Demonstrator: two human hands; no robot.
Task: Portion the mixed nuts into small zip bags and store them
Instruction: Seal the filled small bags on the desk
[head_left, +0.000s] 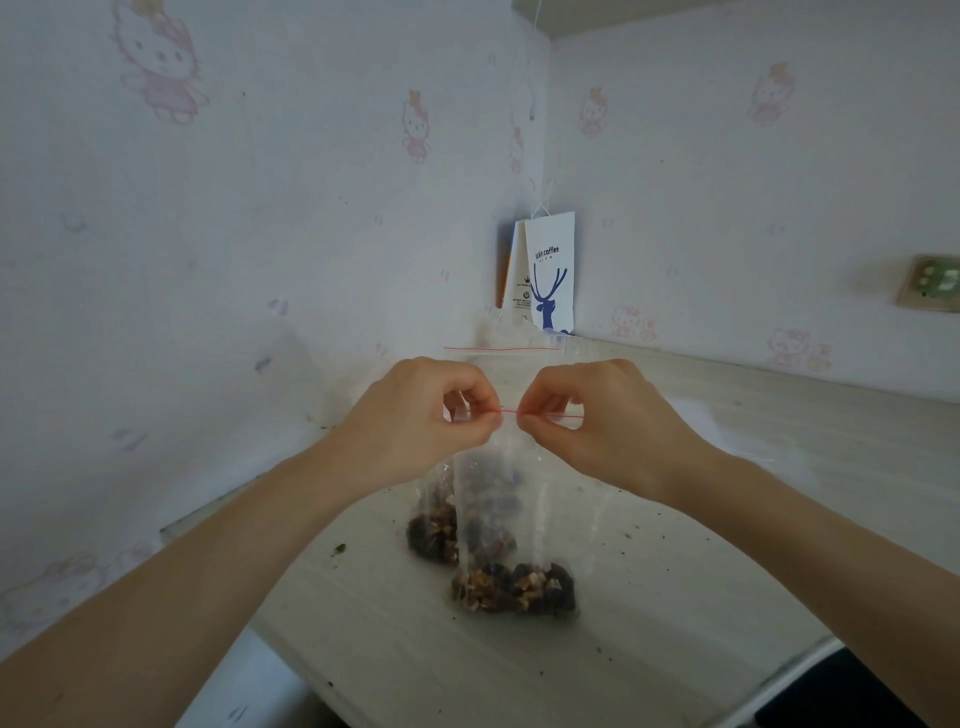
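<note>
A small clear zip bag (511, 499) with a red seal line hangs upright over the table, mixed nuts (514, 590) heaped in its bottom. My left hand (421, 421) pinches the red zip strip at its left end. My right hand (597, 421) pinches the same strip just right of the middle. The fingertips of both hands nearly meet. Behind it a second clear bag (434, 530) holding nuts stands on the table, partly hidden. A third bag's red-lined top (501, 349) shows above my hands.
The pale wooden table (675, 571) is strewn with dark crumbs. A white paper coffee bag with a blue deer (549, 275) leans in the wall corner. Patterned wallpaper closes the left and back sides. The table's front edge (800, 670) runs at lower right.
</note>
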